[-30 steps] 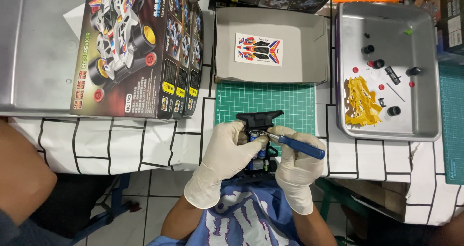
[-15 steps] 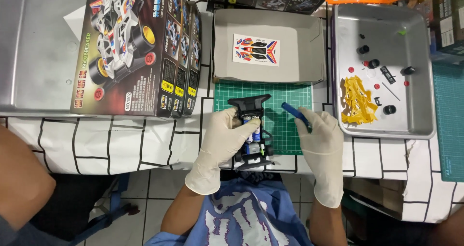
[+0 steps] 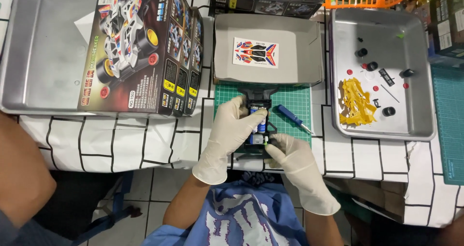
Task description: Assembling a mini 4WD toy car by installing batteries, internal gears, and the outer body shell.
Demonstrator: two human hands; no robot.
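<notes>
A black toy car chassis with two blue batteries and a small motor lies on the green cutting mat. My left hand, in a white glove, grips the chassis along its left side. My gloved right hand pinches its near end by the motor. A blue-handled screwdriver rests on the mat just right of the chassis, free of both hands.
A cardboard tray with a sticker sheet sits behind the mat. A metal tray at right holds yellow parts, black wheels and small pieces. The kit box leans on another metal tray at left. Another person's arm is at lower left.
My right hand has put the screwdriver down on the mat and come back to the chassis's near end. The left hand has kept hold of the chassis.
</notes>
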